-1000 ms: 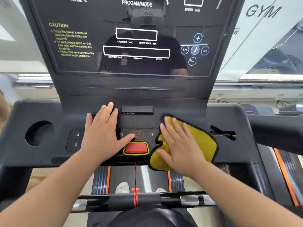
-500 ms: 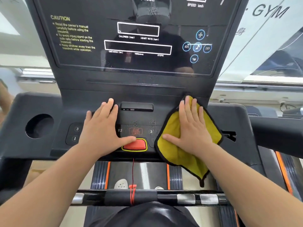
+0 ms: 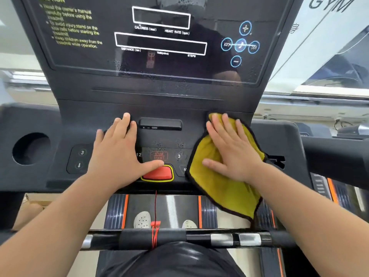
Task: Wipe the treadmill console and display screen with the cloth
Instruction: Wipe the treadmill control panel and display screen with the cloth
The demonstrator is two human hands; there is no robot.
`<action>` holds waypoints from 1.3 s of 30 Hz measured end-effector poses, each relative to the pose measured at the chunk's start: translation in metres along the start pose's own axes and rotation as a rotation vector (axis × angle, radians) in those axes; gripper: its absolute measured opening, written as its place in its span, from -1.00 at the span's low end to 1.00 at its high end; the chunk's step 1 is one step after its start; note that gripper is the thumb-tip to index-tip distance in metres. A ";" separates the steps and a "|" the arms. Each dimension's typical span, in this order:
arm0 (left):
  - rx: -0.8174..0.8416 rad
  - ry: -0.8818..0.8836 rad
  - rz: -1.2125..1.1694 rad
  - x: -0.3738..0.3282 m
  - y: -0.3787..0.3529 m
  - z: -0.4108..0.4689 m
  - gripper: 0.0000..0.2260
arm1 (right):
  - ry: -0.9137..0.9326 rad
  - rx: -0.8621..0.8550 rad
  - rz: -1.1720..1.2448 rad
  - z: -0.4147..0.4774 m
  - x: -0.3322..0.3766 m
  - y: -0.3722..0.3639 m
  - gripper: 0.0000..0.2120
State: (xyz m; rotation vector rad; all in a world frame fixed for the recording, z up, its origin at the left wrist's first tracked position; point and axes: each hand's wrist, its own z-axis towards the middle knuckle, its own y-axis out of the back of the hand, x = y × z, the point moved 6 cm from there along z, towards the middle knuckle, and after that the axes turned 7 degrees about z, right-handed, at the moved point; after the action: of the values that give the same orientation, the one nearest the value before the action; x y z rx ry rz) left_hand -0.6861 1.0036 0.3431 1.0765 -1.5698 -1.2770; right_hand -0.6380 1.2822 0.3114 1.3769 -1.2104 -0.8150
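**Right palm pins cloth to console, left hand braces**

Display screen (image 3: 159, 37) sits above, untouched, droplets along its lower edge. Console (image 3: 279, 140) carries both hands. Cloth (image 3: 225, 188) lies on its right half, lower corner hanging off the front edge. Right hand (image 3: 233, 150) is flat and spread on the cloth, pressing, not gripping, probably for wiping contact. Left hand (image 3: 117, 154) is flat, holds nothing, likely steadying; thumb touches the red stop button (image 3: 159, 173). Port block (image 3: 160, 124) protrudes between the hands, so the cloth must go around it.
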 end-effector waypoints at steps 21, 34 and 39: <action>0.019 0.004 0.013 -0.006 -0.006 0.002 0.25 | 0.216 0.047 -0.148 0.010 0.002 -0.001 -0.27; 0.005 0.012 0.001 -0.004 -0.005 0.002 0.24 | 0.062 0.040 0.047 -0.028 0.025 -0.018 -0.20; 0.008 0.015 0.017 -0.005 -0.006 0.002 0.24 | -0.191 -0.032 0.095 -0.002 0.043 -0.012 -0.06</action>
State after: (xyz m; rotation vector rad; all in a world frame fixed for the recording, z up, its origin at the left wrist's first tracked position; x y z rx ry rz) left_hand -0.6853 1.0081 0.3361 1.0726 -1.5707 -1.2495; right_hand -0.6229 1.2403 0.3065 1.2273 -1.3931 -0.9103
